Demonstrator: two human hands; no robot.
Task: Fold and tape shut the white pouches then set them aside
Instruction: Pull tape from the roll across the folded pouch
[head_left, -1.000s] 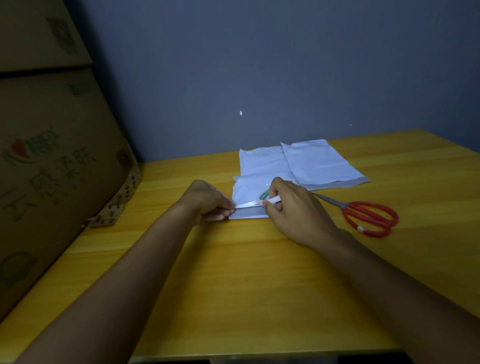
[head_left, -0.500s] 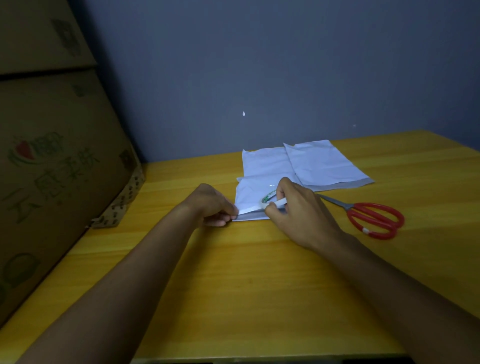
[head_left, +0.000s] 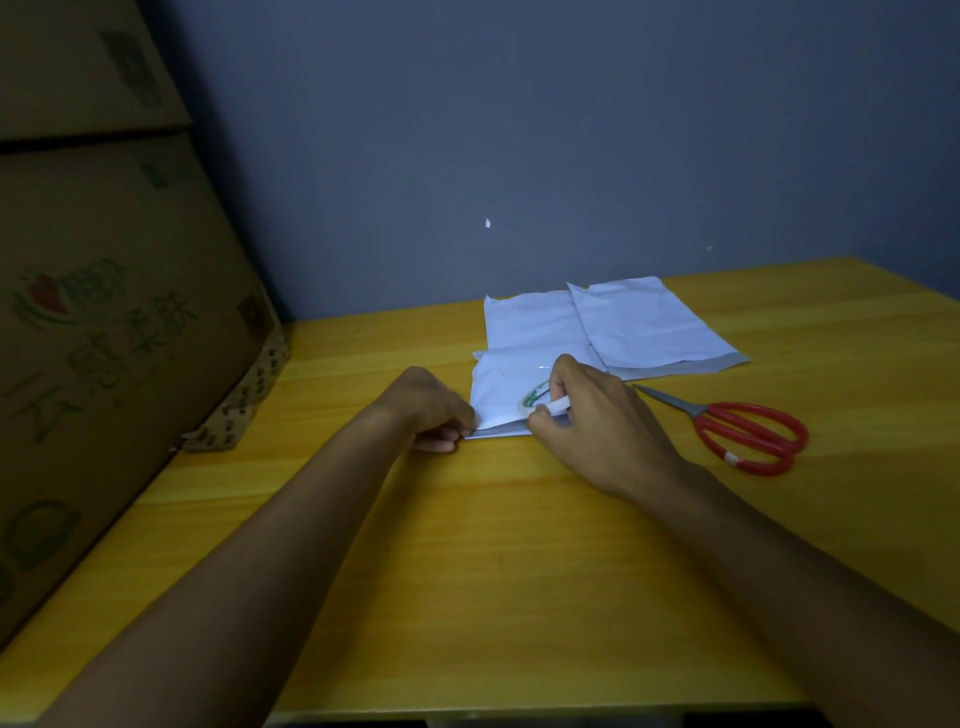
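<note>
Mid-counter (head_left: 519, 571), the left hand (head_left: 431, 410) pinches the near corner of the white pouch (head_left: 498, 387), keeping its folded flap flat. The right hand (head_left: 587, 421), fingers closed around a tape roll (head_left: 535, 400), draws tape along that fold, apparently to seal it. Spare pouches (head_left: 623, 322) wait toward the back edge.

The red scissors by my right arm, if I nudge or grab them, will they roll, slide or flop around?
The red scissors lie flat on the yellow table, blades closed, so they probably won't roll or tip. The tabletop looks smooth, so a nudge would likely slide or spin them. Metal blades and solid loop handles suggest they will stay stiff when lifted, though the blades may swing open.
</note>
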